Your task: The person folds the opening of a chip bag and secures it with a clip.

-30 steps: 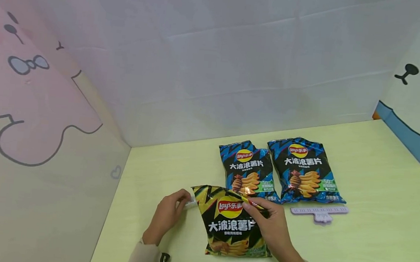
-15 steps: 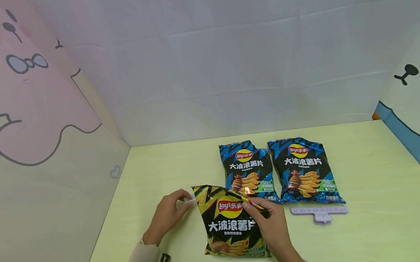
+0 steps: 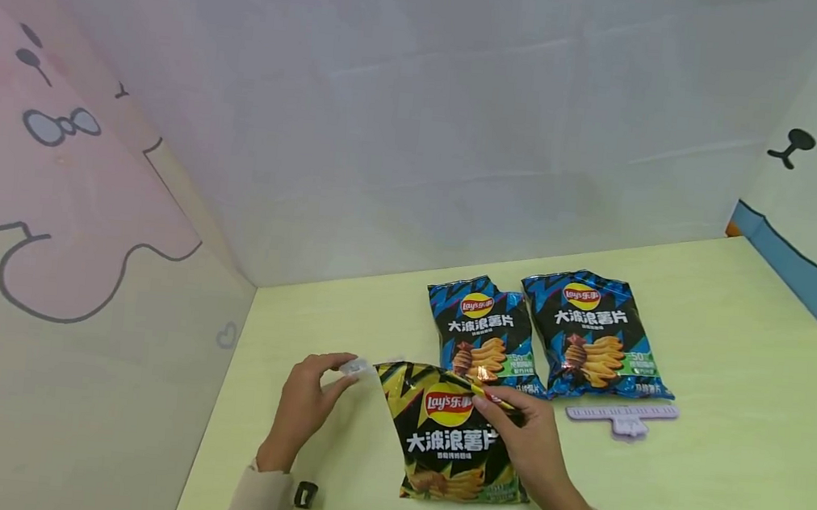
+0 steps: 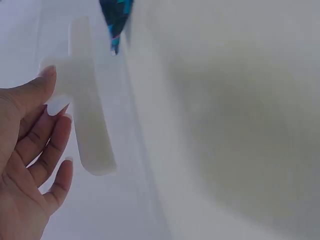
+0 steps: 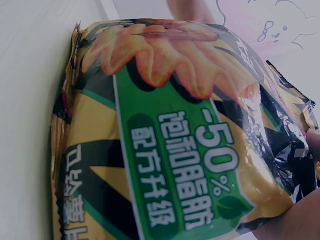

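My left hand (image 3: pixel 304 400) pinches a whitish T-shaped bag clip (image 4: pixel 89 110) by its short grip, thumb on one side and fingers on the other. In the head view that clip (image 3: pixel 357 366) is just left of the top corner of a black-and-yellow chip bag (image 3: pixel 447 437). With thumb and fingers my right hand (image 3: pixel 526 447) pinches the bag's top edge near its right end, where the edge looks folded over. The right wrist view shows the bulging lower front of the chip bag (image 5: pixel 185 125) close up.
Behind the held bag are two blue-and-black chip bags, a left one (image 3: pixel 489 335) partly covered by it and a right one (image 3: pixel 594 336). A lilac bag clip (image 3: pixel 623 415) lies in front of the right one on the pale yellow table (image 3: pixel 710 476). Cloth walls (image 3: pixel 416 167) enclose the back and sides.
My left hand has moved left and slightly up, carrying the whitish clip away from the bag's corner. My right hand still grips the top edge, and the bags look unmoved.
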The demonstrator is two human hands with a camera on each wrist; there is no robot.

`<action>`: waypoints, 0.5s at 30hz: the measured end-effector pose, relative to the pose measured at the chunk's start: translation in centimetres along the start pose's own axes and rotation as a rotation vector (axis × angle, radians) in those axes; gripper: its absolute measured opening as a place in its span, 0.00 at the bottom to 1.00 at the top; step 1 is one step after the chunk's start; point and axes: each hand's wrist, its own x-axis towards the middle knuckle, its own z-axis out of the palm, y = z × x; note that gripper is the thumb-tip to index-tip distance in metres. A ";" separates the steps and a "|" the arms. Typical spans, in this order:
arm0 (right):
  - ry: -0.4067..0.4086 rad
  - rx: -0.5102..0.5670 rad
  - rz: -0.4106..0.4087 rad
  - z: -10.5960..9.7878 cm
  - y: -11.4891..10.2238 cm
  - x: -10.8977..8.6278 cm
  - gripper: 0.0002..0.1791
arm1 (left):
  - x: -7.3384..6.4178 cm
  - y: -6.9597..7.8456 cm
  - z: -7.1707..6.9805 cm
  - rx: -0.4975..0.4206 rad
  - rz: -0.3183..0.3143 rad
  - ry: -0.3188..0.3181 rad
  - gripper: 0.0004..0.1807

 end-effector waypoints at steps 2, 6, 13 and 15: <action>0.004 -0.006 0.008 0.0 0.0 -0.1 0.15 | 0.3 0.1 -0.6 0.019 0.045 0.048 0.18; 0.006 -0.010 0.005 0.0 0.0 -0.1 0.15 | 1.0 0.7 -1.9 0.031 0.126 0.134 0.18; -0.007 -0.001 -0.003 0.0 0.0 -0.1 0.16 | 1.6 2.3 -3.9 0.026 0.217 0.214 0.19; -0.009 -0.006 -0.009 0.0 0.1 -0.1 0.16 | 1.7 2.9 -4.4 0.008 0.244 0.225 0.19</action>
